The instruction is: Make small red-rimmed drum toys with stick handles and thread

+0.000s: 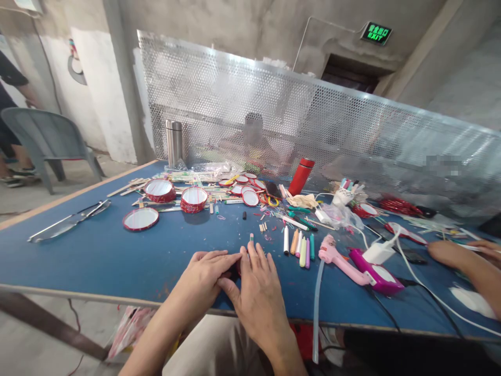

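My left hand (207, 277) and my right hand (256, 282) meet close to the table's front edge, fingertips together over a small object. Only a dark, reddish bit of it shows between the thumbs and fingers; the rest is hidden. Beyond my right fingertips pokes the tip of a small light stick (251, 238) with a greenish mark. Left of my hands lies a flat red-rimmed white disc (141, 219). Two red-sided drum-like stacks with white tops, one at left (159, 191) and one nearer the middle (194, 199), stand behind it.
Markers (299, 248), a pink glue gun (344, 263) with its glue stick overhanging the edge, and a purple box (378, 274) lie right. A red bottle (301, 177), steel flasks (174, 143) and a perforated screen (242, 99) stand behind. Another person's arm (465, 266) reaches in at right.
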A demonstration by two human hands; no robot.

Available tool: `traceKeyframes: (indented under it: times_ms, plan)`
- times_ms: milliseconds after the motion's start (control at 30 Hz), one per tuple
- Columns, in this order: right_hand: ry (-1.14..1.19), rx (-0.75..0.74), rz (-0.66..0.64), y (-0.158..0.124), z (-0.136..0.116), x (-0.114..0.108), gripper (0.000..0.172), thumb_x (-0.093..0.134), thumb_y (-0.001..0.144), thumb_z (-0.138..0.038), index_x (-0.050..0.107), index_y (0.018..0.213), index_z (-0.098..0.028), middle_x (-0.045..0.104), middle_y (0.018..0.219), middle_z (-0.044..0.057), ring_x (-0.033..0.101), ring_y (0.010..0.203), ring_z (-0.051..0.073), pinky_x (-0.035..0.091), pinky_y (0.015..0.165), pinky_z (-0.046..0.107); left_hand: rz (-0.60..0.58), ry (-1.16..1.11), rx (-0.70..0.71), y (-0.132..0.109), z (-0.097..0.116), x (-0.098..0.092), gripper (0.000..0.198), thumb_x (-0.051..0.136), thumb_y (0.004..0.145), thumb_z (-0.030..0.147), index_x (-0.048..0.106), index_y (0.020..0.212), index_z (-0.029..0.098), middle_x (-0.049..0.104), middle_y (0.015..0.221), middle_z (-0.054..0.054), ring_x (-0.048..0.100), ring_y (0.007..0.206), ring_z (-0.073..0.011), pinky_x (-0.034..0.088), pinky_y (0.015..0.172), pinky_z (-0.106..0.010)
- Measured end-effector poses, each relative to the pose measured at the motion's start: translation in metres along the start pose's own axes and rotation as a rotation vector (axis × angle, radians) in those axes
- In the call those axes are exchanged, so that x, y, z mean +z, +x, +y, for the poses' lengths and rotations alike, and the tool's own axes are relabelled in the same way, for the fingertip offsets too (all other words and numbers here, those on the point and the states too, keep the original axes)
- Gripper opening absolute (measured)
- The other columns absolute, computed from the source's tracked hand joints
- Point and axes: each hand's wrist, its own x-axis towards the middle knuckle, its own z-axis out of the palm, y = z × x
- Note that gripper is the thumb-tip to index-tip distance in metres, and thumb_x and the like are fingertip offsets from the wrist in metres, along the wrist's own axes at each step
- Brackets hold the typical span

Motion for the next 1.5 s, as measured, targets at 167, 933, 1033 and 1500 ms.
traceKeyframes:
  times_ms: [167, 933, 1033, 1500]
  plan:
    - [-0.001, -0.007, 0.013, 0.0005, -0.0001, -0.0011, 0.071, 0.035, 0.091, -0.06, 0.048, 0.135, -0.005, 0.036, 0.146, 0.021, 0.028, 0.137, 0.033, 0.024, 0.11, 0.052, -0.001, 0.002, -0.007, 0.0002, 0.0006, -0.0008, 0.055, 0.045, 0.08, 0.001, 0.055, 0.128, 0.024, 0.065, 0.123, -0.008, 0.058, 0.116, -0.0258, 0.046, 0.093, -0.046]
    - [-0.008, -0.002, -0.004, 0.0016, 0.0, -0.0024, 0.071, 0.033, 0.091, -0.06, 0.048, 0.134, -0.006, 0.034, 0.147, 0.02, 0.026, 0.138, 0.032, 0.024, 0.111, 0.052, 0.024, -0.005, -0.011, 0.0006, 0.0012, 0.0, 0.057, 0.046, 0.078, 0.001, 0.056, 0.128, 0.027, 0.067, 0.121, -0.007, 0.06, 0.114, -0.0235, 0.047, 0.093, -0.043]
    - [-0.011, -0.005, 0.002, 0.0007, 0.0001, -0.0014, 0.071, 0.032, 0.091, -0.06, 0.048, 0.135, -0.006, 0.034, 0.147, 0.02, 0.027, 0.138, 0.032, 0.024, 0.111, 0.051, 0.026, -0.009, -0.007, 0.001, 0.0015, -0.0004, 0.057, 0.046, 0.078, 0.0, 0.056, 0.128, 0.027, 0.067, 0.121, -0.007, 0.06, 0.114, -0.0231, 0.046, 0.093, -0.042]
    - [-0.009, -0.008, 0.01, 0.0005, -0.0005, -0.0035, 0.071, 0.03, 0.092, -0.06, 0.048, 0.135, -0.006, 0.033, 0.147, 0.021, 0.027, 0.138, 0.032, 0.024, 0.11, 0.052, -0.012, -0.002, -0.017, 0.0009, 0.0008, -0.0009, 0.057, 0.042, 0.08, -0.001, 0.055, 0.128, 0.026, 0.066, 0.123, -0.006, 0.058, 0.117, -0.0234, 0.044, 0.094, -0.044]
